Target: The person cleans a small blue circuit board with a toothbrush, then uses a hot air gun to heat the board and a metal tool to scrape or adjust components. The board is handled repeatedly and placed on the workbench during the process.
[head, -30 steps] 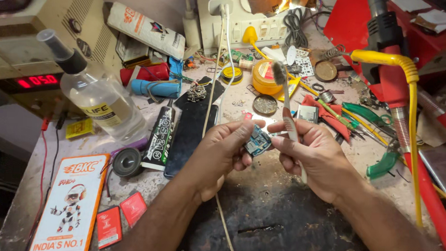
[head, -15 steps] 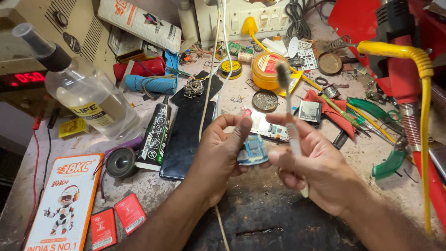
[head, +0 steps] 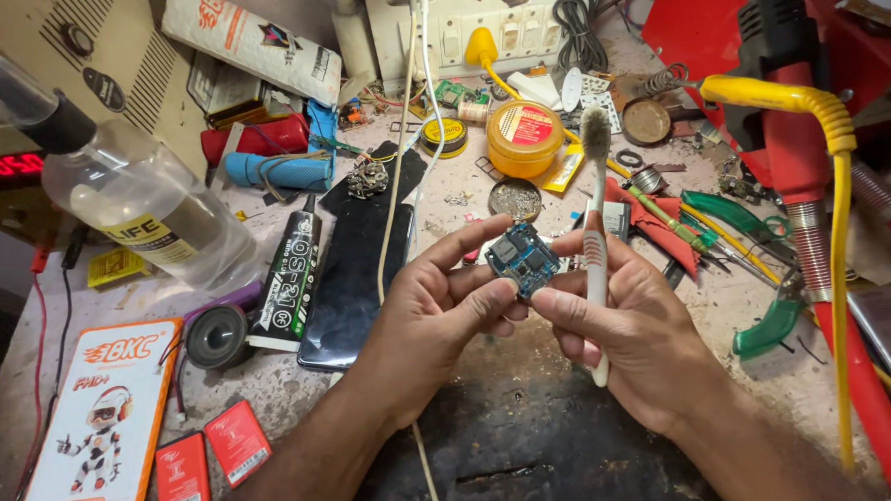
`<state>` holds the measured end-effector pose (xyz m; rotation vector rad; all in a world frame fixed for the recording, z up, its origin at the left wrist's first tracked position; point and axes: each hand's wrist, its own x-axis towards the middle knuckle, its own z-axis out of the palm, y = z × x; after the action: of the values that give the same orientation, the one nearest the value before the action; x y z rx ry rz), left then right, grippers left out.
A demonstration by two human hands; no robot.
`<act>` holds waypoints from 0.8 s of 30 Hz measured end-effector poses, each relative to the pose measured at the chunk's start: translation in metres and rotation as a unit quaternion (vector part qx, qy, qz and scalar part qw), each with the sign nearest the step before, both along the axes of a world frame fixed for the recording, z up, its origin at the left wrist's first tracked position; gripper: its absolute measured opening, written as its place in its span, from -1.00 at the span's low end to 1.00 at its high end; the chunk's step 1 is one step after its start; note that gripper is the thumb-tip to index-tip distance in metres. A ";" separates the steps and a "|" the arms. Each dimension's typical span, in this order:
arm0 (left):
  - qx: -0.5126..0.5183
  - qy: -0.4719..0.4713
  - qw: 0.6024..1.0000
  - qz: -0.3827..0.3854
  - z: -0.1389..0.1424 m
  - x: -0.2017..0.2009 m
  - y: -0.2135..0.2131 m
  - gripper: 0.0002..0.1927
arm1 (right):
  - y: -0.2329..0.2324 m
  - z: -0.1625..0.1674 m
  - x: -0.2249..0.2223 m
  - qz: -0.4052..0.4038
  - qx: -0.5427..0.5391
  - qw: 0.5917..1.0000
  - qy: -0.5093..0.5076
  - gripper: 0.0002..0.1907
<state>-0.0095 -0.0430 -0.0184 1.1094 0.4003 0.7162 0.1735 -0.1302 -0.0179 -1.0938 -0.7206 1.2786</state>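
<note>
A small blue circuit board (head: 521,259) is pinched between the fingertips of both hands above the workbench. My left hand (head: 443,316) grips its left edge with thumb and forefinger. My right hand (head: 627,329) touches the board's right side and also holds a white toothbrush (head: 596,237) upright, its worn bristles pointing up and away from the board.
A clear liquid bottle (head: 138,192) stands at left. A black glue tube (head: 289,274) and a dark phone (head: 359,277) lie beside my left hand. A yellow flux tin (head: 524,136), green-handled pliers (head: 763,324), red cloth (head: 657,220) and a yellow cable (head: 836,197) crowd the right.
Both hands have lifted the board a little and turned its face towards the camera. The toothbrush has swung from tilted to nearly upright.
</note>
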 end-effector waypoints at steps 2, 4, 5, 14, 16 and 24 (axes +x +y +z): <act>0.016 0.022 1.000 0.003 -0.001 0.000 0.001 -0.38 | -0.001 -0.002 0.001 0.006 -0.002 1.000 -0.002 -0.60; 0.021 0.036 0.999 0.010 -0.002 0.000 0.002 -0.40 | -0.001 -0.004 0.002 -0.004 -0.001 1.000 0.012 -0.65; 0.018 0.039 0.999 0.016 -0.003 -0.001 0.002 -0.41 | -0.002 -0.005 0.003 -0.009 -0.001 1.000 0.020 -0.68; 0.026 0.048 0.998 0.041 -0.009 -0.001 0.007 -0.56 | -0.004 -0.009 0.004 -0.015 -0.005 0.999 0.047 -0.73; 0.022 0.054 0.997 0.040 -0.011 -0.002 0.007 -0.57 | -0.005 -0.008 0.002 0.023 0.040 0.998 0.035 -0.56; -0.042 0.083 0.993 0.072 -0.015 0.002 0.008 -0.70 | -0.004 0.004 -0.010 -0.008 -0.021 1.000 -0.015 -0.38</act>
<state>-0.0078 -0.0345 -0.0332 1.0722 0.6519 0.7295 0.1632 -0.1344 -0.0135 -1.1524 -0.7082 1.2710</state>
